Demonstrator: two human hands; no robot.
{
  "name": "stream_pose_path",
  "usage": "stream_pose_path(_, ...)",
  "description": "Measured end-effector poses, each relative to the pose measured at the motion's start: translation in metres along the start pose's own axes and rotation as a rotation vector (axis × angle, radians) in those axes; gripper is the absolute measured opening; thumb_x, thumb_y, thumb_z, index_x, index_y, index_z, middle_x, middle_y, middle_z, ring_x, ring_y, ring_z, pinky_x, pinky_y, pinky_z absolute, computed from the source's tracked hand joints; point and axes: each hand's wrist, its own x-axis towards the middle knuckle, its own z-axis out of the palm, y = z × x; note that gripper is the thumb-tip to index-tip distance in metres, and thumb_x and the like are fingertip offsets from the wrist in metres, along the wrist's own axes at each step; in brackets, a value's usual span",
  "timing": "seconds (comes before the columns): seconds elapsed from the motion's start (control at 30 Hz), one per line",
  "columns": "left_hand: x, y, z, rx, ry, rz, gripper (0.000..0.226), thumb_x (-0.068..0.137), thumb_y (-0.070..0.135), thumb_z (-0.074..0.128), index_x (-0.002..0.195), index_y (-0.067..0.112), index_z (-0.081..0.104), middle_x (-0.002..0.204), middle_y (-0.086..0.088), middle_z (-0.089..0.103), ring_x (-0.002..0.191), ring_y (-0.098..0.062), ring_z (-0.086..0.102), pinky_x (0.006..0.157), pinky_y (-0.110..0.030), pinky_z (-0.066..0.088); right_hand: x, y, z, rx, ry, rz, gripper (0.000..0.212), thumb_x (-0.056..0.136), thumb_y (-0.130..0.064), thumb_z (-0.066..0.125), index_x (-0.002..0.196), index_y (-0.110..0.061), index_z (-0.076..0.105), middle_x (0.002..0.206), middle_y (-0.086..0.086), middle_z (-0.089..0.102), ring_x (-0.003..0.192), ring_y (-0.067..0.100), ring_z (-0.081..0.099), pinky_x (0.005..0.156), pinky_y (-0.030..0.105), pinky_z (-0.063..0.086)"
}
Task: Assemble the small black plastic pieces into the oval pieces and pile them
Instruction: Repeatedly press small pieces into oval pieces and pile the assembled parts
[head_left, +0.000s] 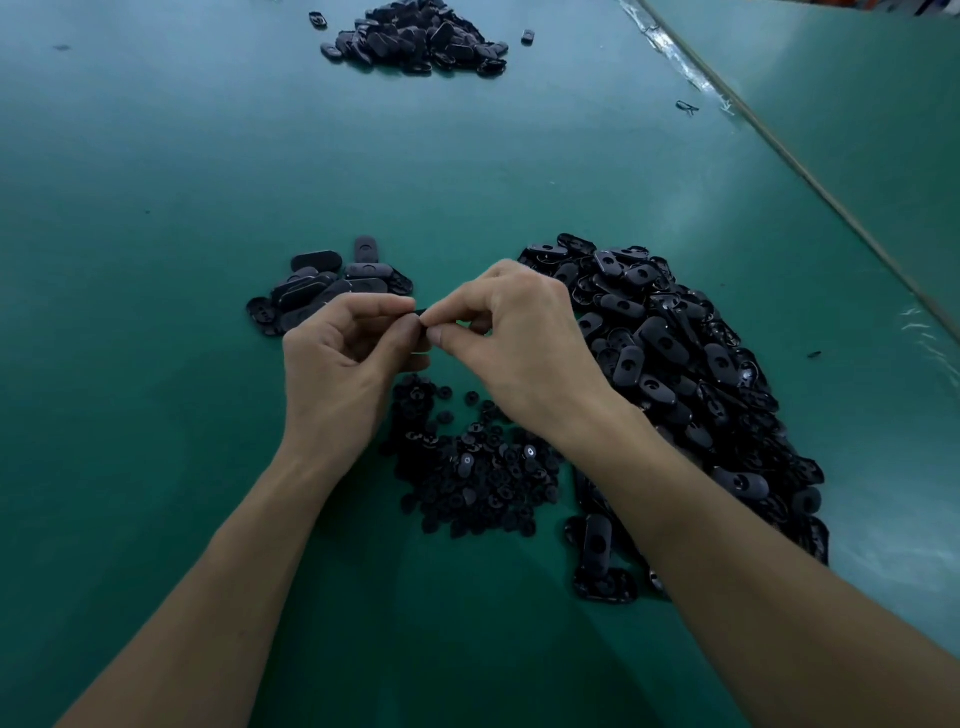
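My left hand (345, 358) and my right hand (511, 332) meet above the green table, fingertips pinched together on one black oval piece (418, 312), seen edge-on and mostly hidden by the fingers. Whether a small piece is between them I cannot tell. Below the hands lies a heap of small black plastic pieces (475, 467). A large heap of oval pieces with holes (675, 374) spreads to the right. A small pile of oval pieces (327, 286) sits just beyond my left hand.
A second big pile of black oval pieces (421, 39) lies at the far end of the green table (156, 208). A few stray pieces lie around it. A seam with a cord (810, 176) runs diagonally along the right side.
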Motion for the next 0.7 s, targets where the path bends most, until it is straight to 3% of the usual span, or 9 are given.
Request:
stream_pose_path(0.17,-0.0001,0.001,0.0009,-0.011,-0.008,-0.013,0.016,0.091,0.0,0.069,0.096,0.015,0.069,0.083,0.002,0.076,0.076,-0.014,0.073,0.07,-0.025,0.06,-0.0017,0.0012,0.002,0.075,0.013,0.019,0.013,0.089,-0.01,0.073,0.098,-0.016,0.08,0.082,-0.009,0.074,0.07,-0.006,0.063,0.073,0.004,0.046)
stream_pose_path(0.7,-0.0006,0.0038,0.0007,0.001,-0.056,-0.034,0.015,0.088,0.001,0.072,0.095,0.014,0.071,0.086,-0.001,0.077,0.077,-0.015,0.073,0.071,-0.025,0.06,-0.0045,-0.0004,0.0049,0.045,0.029,0.046,0.01,0.09,-0.009,0.069,0.091,-0.017,0.074,0.076,-0.009,0.069,0.07,0.0,0.064,0.067,0.008,0.049)
